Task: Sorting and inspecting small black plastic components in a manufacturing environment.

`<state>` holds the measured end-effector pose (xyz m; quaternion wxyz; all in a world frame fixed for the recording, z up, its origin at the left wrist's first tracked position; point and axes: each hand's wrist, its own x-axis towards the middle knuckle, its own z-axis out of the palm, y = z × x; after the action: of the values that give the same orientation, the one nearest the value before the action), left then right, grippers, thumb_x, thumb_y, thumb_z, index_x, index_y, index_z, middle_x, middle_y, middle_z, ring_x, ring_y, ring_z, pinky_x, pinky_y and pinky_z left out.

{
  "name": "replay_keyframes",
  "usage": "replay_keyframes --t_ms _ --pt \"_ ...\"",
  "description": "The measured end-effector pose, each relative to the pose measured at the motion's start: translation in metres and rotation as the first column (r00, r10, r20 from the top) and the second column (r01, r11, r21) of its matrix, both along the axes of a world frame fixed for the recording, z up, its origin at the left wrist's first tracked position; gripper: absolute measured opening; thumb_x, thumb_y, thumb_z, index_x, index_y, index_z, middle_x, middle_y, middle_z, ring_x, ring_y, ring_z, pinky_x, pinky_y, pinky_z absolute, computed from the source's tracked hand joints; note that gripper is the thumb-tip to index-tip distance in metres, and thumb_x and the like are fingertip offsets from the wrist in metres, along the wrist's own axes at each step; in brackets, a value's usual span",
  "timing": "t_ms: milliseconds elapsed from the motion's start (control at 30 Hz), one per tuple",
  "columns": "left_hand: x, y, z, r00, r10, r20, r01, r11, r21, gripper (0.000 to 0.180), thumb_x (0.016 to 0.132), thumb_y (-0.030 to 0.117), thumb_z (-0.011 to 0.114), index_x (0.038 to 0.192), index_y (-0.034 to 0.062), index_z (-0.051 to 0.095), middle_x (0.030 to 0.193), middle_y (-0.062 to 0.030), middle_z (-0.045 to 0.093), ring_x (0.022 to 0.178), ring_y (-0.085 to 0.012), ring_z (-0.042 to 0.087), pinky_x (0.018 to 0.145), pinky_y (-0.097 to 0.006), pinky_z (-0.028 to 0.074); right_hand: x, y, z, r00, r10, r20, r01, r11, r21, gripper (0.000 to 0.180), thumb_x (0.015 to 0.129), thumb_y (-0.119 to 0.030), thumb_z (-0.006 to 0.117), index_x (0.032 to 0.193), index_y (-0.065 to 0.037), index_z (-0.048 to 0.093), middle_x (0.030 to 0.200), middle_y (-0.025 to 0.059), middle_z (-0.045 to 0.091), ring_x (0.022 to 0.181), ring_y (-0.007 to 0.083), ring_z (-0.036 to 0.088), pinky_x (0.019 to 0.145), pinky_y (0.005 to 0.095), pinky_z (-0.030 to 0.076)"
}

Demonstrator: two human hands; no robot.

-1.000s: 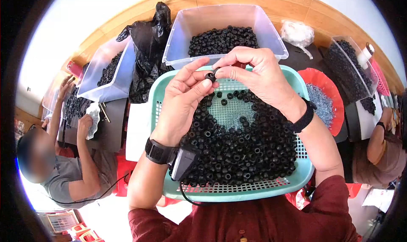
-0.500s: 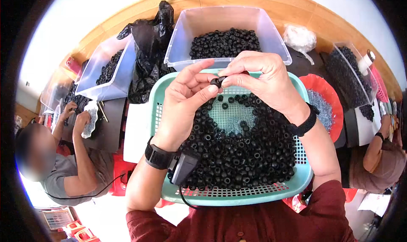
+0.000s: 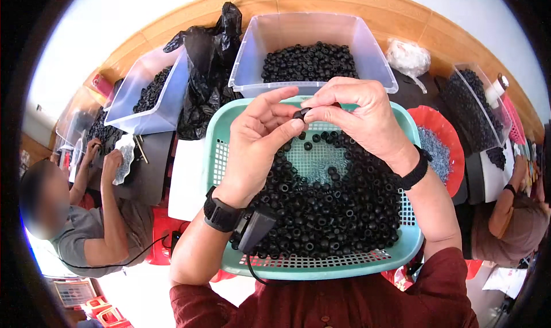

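Above the far part of a green plastic basket [image 3: 321, 274], my two hands meet at the fingertips. Thumb and forefinger of my left hand [image 3: 252, 147] are closed on a small black ring-shaped piece [image 3: 299, 114]. From the other side my right hand [image 3: 370, 118] pinches a small dark piece against it; the fingers largely cover that piece, so its shape cannot be made out. Beneath them a heap of black ring-shaped pieces [image 3: 321, 224] fills most of the basket, with small bluish-grey bits [image 3: 321, 164] on its mesh floor.
Behind the basket stands a clear bin [image 3: 252, 89] of black pieces, with a black plastic bag [image 3: 201, 92] and another bin [image 3: 146, 124] to its left. A red dish [image 3: 453, 161] of bluish-grey bits lies right. Co-workers sit left [image 3: 92, 230] and right [image 3: 511, 224].
My hands have come down slightly, staying together, and the black piece sits deeper between the fingertips. The whole view has shifted a little.
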<state>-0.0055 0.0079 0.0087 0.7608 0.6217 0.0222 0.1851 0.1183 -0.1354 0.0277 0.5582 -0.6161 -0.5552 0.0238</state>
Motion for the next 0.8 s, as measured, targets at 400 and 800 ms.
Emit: replay_keyframes --t_ms 400,800 --pt "-0.001 0.003 -0.001 0.999 -0.037 -0.019 0.036 0.999 -0.040 0.042 0.085 0.001 0.062 0.126 0.0019 0.051 0.101 -0.0044 0.063 0.092 -0.0141 0.062 0.087 -0.028 0.049 0.000 0.002 0.003 0.962 -0.054 0.268 0.046 0.998 0.037 0.012 0.079 -0.009 0.068 0.088 -0.002 0.068 0.076 0.0094 0.064 0.068 0.0239 0.061 0.062 0.0309 0.048" --pt "0.002 -0.001 -0.006 0.998 0.058 0.027 -0.058 0.998 -0.016 0.038 0.084 -0.004 0.062 0.120 0.0011 0.054 0.096 -0.0049 0.064 0.088 -0.0111 0.062 0.081 -0.024 0.050 -0.006 0.004 -0.008 0.856 -0.218 0.469 0.201 0.976 0.087 0.013 0.075 -0.006 0.067 0.087 -0.003 0.068 0.075 0.0057 0.062 0.067 0.0240 0.057 0.068 0.0342 0.042"
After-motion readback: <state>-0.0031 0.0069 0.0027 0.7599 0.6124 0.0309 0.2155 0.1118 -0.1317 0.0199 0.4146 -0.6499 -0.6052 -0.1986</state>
